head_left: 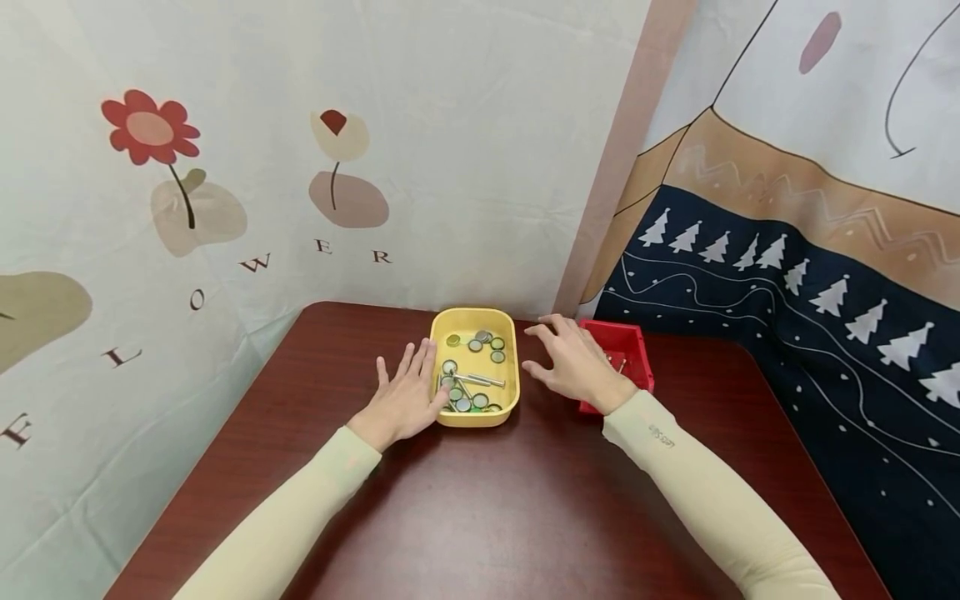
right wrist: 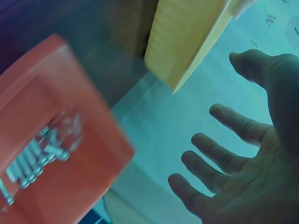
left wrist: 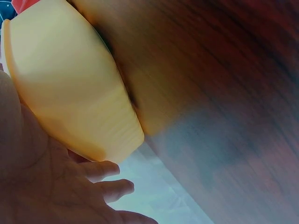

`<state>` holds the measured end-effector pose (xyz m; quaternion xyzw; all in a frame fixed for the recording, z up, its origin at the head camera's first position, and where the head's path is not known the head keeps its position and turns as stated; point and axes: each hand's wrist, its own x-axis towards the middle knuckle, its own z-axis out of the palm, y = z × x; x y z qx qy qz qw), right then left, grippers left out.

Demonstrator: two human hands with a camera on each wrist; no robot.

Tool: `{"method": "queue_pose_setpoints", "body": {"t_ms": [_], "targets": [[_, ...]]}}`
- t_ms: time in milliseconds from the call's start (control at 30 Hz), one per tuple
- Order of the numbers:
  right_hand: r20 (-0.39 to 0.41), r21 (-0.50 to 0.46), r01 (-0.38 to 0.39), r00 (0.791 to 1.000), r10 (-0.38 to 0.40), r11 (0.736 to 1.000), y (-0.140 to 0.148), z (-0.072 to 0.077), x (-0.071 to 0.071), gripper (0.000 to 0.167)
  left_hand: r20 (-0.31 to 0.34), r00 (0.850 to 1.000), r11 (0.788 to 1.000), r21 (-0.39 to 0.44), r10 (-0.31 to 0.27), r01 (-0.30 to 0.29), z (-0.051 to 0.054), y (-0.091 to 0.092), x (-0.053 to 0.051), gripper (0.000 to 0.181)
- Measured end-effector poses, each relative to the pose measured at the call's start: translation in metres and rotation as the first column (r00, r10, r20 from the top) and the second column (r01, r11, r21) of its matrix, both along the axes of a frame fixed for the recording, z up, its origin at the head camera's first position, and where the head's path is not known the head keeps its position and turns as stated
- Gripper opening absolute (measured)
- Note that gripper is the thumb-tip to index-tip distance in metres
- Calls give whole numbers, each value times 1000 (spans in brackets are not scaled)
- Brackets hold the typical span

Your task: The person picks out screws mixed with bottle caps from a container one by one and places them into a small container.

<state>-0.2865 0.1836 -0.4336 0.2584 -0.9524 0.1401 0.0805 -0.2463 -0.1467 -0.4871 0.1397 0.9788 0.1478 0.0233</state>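
Note:
A yellow tray [head_left: 476, 420] on the table holds several round caps [head_left: 480, 401] and a few metal bolts [head_left: 487, 381]. My left hand [head_left: 405, 400] lies along the tray's left side, fingers straight and spread, its thumb over the rim; in the left wrist view the hand [left wrist: 51, 182] is beside the tray's outer wall [left wrist: 70, 70]. To the tray's right, my right hand [head_left: 573, 358] hovers with its fingers apart and nothing held. Below that hand is a red bin [head_left: 637, 358], partly hidden by it. In the right wrist view, the bin [right wrist: 103, 154] holds several bolts [right wrist: 32, 161].
Both containers stand near the far edge of the dark red wooden table [head_left: 480, 517]. Behind the table hangs a printed cloth [head_left: 465, 167] with flowers and letters; a dark blue cloth section [head_left: 750, 300] with white trees hangs at the right.

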Motion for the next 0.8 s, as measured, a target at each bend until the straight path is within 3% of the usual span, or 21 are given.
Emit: {"method": "queue_pose_setpoints", "body": {"t_ms": [400,633,800], "targets": [[104,55,-117,988,111,992,-51,0,-2,64,-10,1000,1000,1,-1,1,1,0,0,89],[237,109,-168,961,139,980,-83,5,-10,57,-5,1000,1000,16,10,-10,-1,-2,1,89],[298,194,-218,942,154,956,-105,9,-21,54,-8,1000,1000,8,2,-2,0,-2,0,90]]}}
